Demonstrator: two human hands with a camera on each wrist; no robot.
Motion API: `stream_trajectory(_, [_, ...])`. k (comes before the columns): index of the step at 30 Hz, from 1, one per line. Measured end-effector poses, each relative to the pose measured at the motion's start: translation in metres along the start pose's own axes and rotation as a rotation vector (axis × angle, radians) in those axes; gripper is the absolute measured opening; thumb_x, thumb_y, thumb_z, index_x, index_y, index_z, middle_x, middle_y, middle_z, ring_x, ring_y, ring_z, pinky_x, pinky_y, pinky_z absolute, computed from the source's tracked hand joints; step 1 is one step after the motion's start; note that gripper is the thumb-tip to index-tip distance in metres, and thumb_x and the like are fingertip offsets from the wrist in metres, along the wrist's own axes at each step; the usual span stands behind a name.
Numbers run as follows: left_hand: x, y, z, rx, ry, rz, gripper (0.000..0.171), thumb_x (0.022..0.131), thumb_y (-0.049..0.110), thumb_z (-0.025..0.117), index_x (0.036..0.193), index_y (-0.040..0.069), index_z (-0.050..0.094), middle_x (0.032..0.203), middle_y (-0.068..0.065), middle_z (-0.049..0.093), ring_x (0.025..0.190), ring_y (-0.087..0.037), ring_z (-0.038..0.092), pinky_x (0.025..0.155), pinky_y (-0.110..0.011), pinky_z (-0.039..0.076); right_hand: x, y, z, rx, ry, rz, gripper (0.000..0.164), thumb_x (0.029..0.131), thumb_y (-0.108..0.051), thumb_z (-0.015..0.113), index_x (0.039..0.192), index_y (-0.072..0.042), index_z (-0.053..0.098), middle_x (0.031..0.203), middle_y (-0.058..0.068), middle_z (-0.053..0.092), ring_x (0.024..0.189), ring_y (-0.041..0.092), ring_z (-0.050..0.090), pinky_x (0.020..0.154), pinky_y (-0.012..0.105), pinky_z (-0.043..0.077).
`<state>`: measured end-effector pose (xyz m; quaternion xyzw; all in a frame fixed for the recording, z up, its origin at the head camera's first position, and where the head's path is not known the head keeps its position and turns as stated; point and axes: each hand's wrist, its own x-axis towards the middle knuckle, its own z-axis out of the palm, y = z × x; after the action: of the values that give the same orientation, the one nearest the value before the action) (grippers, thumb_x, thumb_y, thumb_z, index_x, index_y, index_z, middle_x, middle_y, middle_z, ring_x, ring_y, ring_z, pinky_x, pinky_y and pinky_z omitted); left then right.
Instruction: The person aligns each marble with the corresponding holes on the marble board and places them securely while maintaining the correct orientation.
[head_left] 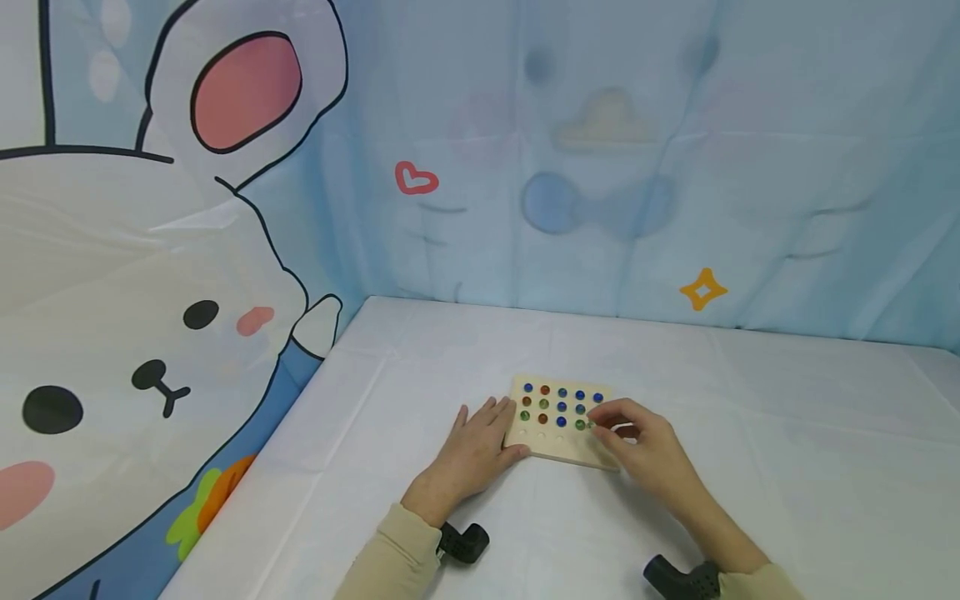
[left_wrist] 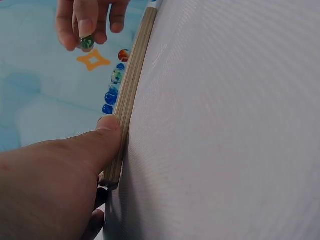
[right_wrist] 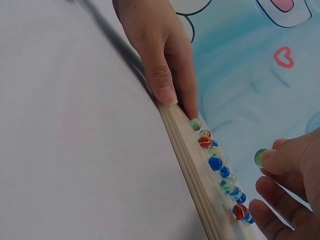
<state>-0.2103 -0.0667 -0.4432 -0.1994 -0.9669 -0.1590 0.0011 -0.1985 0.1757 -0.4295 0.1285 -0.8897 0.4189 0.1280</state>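
A pale wooden board (head_left: 570, 450) with rows of shallow hollows lies on the table, its back rows filled with blue, red-brown and green glass marbles (head_left: 562, 407). My left hand (head_left: 474, 450) rests at the board's left side, fingers fairly straight along that edge and thumb against the front-left corner. Over the right side of the board, my right hand (head_left: 641, 437) pinches a green marble (left_wrist: 87, 42) between thumb and fingertip. In the right wrist view this green marble (right_wrist: 259, 157) is held apart from the seated ones. The right hand hides part of the board's right column.
A white cloth covers the table (head_left: 810, 433) around the board. Behind it hangs a light blue printed curtain (head_left: 465, 250), with a large cartoon animal print (head_left: 187, 275) at left. Dark wrist devices (head_left: 465, 543) sit at both cuffs.
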Motion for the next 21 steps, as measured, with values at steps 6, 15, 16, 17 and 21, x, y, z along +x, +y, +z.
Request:
stream_trajectory(6, [0.000, 0.000, 0.000, 0.003, 0.000, 0.005, 0.071, 0.100, 0.047, 0.053, 0.155, 0.009, 0.032, 0.160, -0.007, 0.035, 0.150, -0.025, 0.031, 0.121, -0.057, 0.023, 0.001, -0.003, 0.009, 0.016, -0.022, -0.010, 0.018, 0.090, -0.001, 0.069, 0.105, -0.010, 0.069, 0.104, 0.002, 0.070, 0.093, 0.009, 0.062, 0.079, 0.019, 0.055])
stream_trajectory(15, [0.001, 0.000, -0.001, 0.015, -0.003, 0.007, 0.071, 0.100, 0.048, 0.053, 0.155, 0.009, 0.032, 0.160, -0.007, 0.036, 0.150, -0.025, 0.031, 0.121, -0.057, 0.023, 0.006, -0.013, 0.024, 0.049, -0.059, 0.025, 0.017, 0.090, -0.002, 0.069, 0.105, -0.010, 0.069, 0.102, 0.002, 0.069, 0.094, 0.015, 0.062, 0.081, 0.018, 0.054])
stream_trajectory(16, [0.001, -0.001, -0.001, 0.015, -0.003, 0.008, 0.071, 0.100, 0.048, 0.053, 0.155, 0.009, 0.032, 0.160, -0.007, 0.036, 0.150, -0.025, 0.031, 0.121, -0.057, 0.023, 0.006, -0.015, 0.026, 0.056, -0.063, 0.028, 0.017, 0.090, -0.003, 0.069, 0.106, -0.010, 0.070, 0.102, 0.002, 0.069, 0.094, 0.015, 0.062, 0.081, 0.018, 0.054])
stream_trajectory(17, [0.001, -0.001, -0.001, 0.014, -0.004, 0.007, 0.071, 0.100, 0.047, 0.053, 0.155, 0.009, 0.032, 0.160, -0.007, 0.036, 0.150, -0.025, 0.031, 0.121, -0.057, 0.023, 0.007, -0.015, 0.028, 0.063, -0.068, 0.028, 0.017, 0.091, -0.003, 0.069, 0.105, -0.011, 0.070, 0.102, 0.002, 0.069, 0.094, 0.015, 0.062, 0.081, 0.019, 0.054])
stream_trajectory(21, [0.001, -0.001, -0.001, 0.020, -0.004, 0.009, 0.071, 0.099, 0.047, 0.054, 0.155, 0.009, 0.032, 0.160, -0.007, 0.036, 0.150, -0.025, 0.032, 0.121, -0.058, 0.024, 0.009, -0.018, 0.036, 0.105, -0.087, 0.016, 0.017, 0.090, -0.001, 0.069, 0.104, -0.010, 0.070, 0.101, 0.003, 0.069, 0.093, 0.015, 0.064, 0.080, 0.020, 0.055])
